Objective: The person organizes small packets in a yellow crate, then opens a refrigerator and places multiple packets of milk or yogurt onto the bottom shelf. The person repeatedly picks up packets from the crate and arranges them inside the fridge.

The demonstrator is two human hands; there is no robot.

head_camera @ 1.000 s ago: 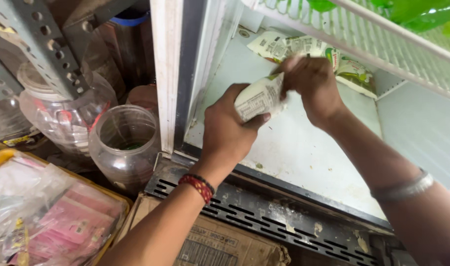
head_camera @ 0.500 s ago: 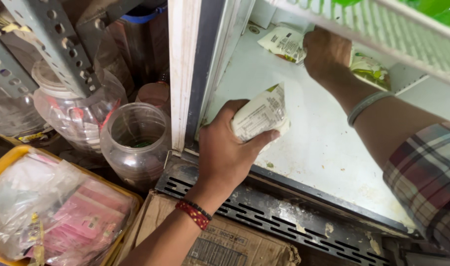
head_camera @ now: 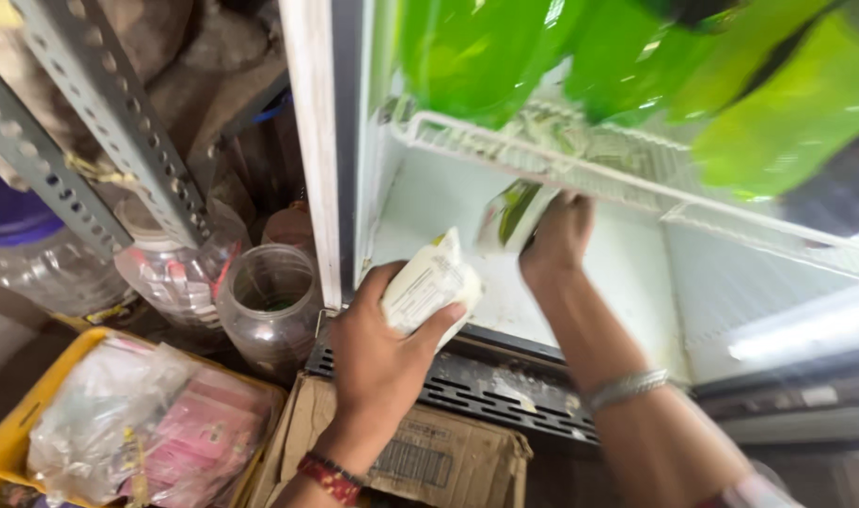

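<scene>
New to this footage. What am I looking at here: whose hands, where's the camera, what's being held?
There is no machine here: these are a person's two bare hands, filmed by one camera worn on their head and looking down at them.

The left hand, with a red beaded bracelet at the wrist, grips a small white pouch at the front edge of an open fridge. The right hand, with a silver bracelet on its forearm, reaches deeper in and holds a second white-and-green pouch just under the white wire shelf. Green bottles sit on that shelf, blurred.

Left of the fridge stand an open clear plastic jar, a slotted metal rack upright and a yellow crate with bagged pink packets. A cardboard box sits below the fridge.
</scene>
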